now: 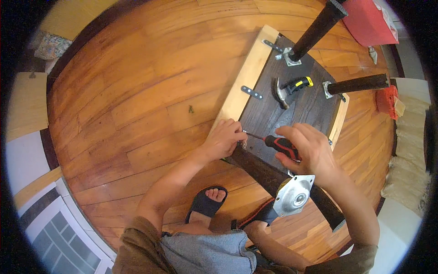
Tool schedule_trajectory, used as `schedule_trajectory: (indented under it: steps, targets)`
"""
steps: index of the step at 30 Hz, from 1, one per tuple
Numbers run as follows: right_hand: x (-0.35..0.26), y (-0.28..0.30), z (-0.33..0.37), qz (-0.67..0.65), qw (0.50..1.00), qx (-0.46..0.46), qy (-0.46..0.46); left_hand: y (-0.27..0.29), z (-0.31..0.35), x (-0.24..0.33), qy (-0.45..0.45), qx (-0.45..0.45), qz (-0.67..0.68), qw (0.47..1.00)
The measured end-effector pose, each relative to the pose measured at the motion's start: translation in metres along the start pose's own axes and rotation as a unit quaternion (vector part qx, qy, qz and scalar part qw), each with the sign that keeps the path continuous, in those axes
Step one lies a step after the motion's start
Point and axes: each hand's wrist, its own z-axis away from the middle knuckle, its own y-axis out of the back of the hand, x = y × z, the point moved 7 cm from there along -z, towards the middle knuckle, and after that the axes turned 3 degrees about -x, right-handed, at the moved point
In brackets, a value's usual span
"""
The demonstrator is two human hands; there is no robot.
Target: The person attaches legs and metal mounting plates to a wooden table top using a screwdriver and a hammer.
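My right hand (310, 148) is curled around the red and black handle of a screwdriver (284, 147), whose shaft points left toward my left hand. My left hand (226, 138) is pinched at the near left corner of an upturned dark wooden tabletop (301, 116), beside the screwdriver's tip; what its fingers hold is hidden. Below both hands a dark table leg (258, 170) slants toward me, with a silver metal plate (295, 195) at its near end. A claw hammer (287, 91) with a black and yellow grip lies on the tabletop.
Two more dark legs (317, 32) (358, 85) stand from the far and right parts of the tabletop. Black brackets (252, 92) join its pale side strip. Small screws (191, 109) lie on the wooden floor. A red container (370, 23) sits at the far right; my sandalled foot (207, 201) is near.
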Motion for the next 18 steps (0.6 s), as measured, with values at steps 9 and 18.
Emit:
schedule_trajectory:
  steps: [9,18]
  targets:
    - [0.002,0.005,-0.008,-0.008,0.999,0.023,0.023,0.001,0.009,-0.005,0.015,0.068,0.042,0.997]
    - [0.007,-0.003,-0.013,0.014,0.986,-0.098,-0.137,0.003,0.015,0.000,0.014,0.090,0.021,0.996]
